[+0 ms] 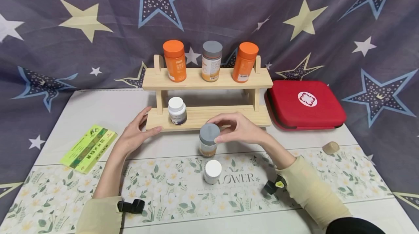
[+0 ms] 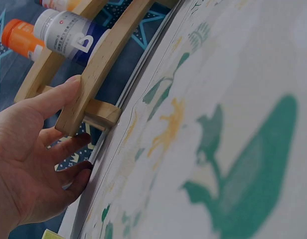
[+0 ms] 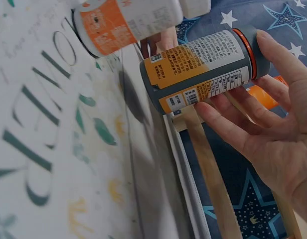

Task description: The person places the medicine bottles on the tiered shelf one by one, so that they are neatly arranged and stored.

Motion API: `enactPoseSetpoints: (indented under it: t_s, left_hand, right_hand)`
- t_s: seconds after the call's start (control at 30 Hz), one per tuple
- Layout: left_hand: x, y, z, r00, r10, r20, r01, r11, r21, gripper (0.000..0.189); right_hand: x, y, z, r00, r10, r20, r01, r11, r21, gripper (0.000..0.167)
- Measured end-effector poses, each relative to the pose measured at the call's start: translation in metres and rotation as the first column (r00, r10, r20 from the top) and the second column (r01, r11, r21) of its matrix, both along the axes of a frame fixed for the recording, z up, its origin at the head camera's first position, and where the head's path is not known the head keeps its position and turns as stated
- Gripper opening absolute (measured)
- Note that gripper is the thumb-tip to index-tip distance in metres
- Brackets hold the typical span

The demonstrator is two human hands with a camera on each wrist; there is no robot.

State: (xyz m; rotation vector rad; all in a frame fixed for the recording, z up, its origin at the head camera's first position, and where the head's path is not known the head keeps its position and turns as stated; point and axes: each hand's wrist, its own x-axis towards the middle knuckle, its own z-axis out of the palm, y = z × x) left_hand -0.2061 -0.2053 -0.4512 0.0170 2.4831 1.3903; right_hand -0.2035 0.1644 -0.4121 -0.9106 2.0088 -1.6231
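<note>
My right hand (image 1: 242, 128) grips a supplement bottle (image 1: 209, 140) with a grey lid, thumb at the lid and fingers along its side. In the right wrist view this bottle (image 3: 198, 67) shows an orange and white printed label. My left hand (image 1: 135, 132) holds the left end of a two-tier wooden display shelf (image 1: 226, 116), thumb on the lower board (image 2: 96, 84) and the other fingers around its end. A small white bottle (image 1: 177, 111) stands on that board's left part. Just nearer than the grey-lidded bottle, a white-capped bottle (image 1: 212, 172) stands on the table.
On the upper tier stand two orange bottles (image 1: 175, 61) (image 1: 244, 63) with a grey-lidded bottle (image 1: 211, 61) between them. A red first-aid case (image 1: 307, 107) lies right of the shelf, near a small tan stopper-like piece (image 1: 331, 148). A green box (image 1: 89, 148) lies at the left.
</note>
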Motion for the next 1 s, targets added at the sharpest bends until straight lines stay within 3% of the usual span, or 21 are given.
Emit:
enactPoseSetpoints:
  t_s: [0.27,0.47,0.7,1.0]
  left_hand:
    - [0.0,0.0,0.001,1.0,-0.003,0.005,0.003,1.0,-0.005,0.108]
    - [0.0,0.0,0.001,1.0,-0.005,0.0,0.005,1.0,-0.01,0.108]
    - [0.0,-0.001,0.0,1.0,-0.01,-0.005,0.01,1.0,-0.003,0.108]
    - [0.001,-0.001,0.0,1.0,-0.008,-0.004,0.008,1.0,-0.004,0.108]
  right_hand:
    - [-0.007,0.008,0.016,0.999,-0.043,-0.01,0.043,0.999,-0.004,0.047]
    - [-0.012,0.011,0.028,0.994,-0.071,-0.078,0.074,0.997,0.038,0.046]
    - [-0.023,0.014,0.041,0.981,-0.136,-0.14,0.139,0.99,0.017,0.044]
    - [-0.038,0.014,0.049,0.971,-0.208,-0.121,0.215,0.976,0.045,0.042]
